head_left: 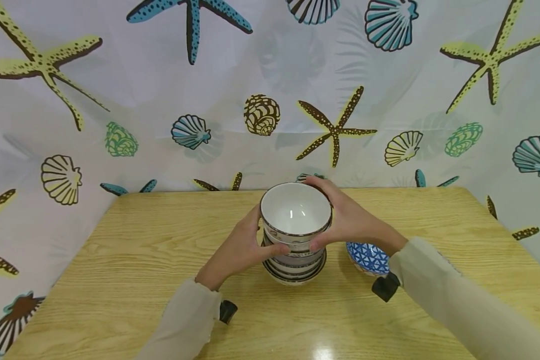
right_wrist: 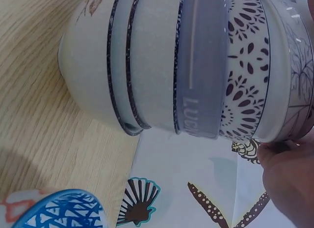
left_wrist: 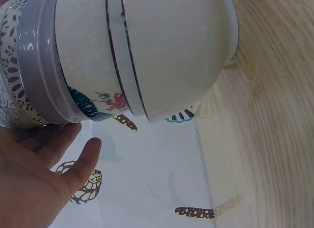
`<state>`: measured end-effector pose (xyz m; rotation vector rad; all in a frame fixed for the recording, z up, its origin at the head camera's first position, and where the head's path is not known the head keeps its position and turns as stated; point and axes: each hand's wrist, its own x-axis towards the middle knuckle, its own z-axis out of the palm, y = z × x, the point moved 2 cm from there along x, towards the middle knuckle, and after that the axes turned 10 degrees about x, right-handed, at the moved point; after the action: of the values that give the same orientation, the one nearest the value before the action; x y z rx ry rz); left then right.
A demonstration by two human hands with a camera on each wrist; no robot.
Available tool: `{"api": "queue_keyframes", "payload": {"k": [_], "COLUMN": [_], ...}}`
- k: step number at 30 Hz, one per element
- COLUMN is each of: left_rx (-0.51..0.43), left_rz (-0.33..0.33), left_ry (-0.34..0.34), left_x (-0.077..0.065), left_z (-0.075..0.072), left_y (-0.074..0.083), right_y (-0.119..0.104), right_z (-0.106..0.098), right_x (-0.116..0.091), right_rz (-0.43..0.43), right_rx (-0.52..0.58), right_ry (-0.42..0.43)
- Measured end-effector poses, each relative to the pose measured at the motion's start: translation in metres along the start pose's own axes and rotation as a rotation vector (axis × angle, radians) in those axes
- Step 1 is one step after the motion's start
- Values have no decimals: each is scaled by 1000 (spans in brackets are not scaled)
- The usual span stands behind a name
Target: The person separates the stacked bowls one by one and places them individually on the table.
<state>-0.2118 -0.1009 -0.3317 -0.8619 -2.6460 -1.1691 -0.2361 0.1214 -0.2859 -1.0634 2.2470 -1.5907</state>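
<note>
The right hand (right_wrist: 290, 183) holds the topmost bowl (right_wrist: 300, 73).

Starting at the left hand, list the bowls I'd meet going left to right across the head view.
Left hand → stack of nested bowls → blue-and-white triangle-patterned bowl.

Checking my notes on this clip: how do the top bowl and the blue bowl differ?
The top bowl is plain white inside; the blue bowl has blue-and-white triangles inside. The top bowl crowns the stack, between the left hand and right hand; the blue bowl rests on the table. Both open upward.
</note>
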Motion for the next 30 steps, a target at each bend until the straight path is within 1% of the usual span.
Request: {"api": "queue_keyframes", "payload": {"k": [6,15,22,30], "left_rx": [11,3,-8,-2], "left_rz": [11,42,30,28], "left_ry": [0,10,8,6], "left_x": [0,1,1,0], "left_z": [1,2,2,1], "left_y": [0,1,0,1], "right_y": [2,1,3,6], "right_z": [3,5,6,8], "right_x": [4,5,5,4], "right_rz": [24,13,1,-3], "right_rx": [10,0,-26,-21], "right_ry": [4,-3,33,69]}}
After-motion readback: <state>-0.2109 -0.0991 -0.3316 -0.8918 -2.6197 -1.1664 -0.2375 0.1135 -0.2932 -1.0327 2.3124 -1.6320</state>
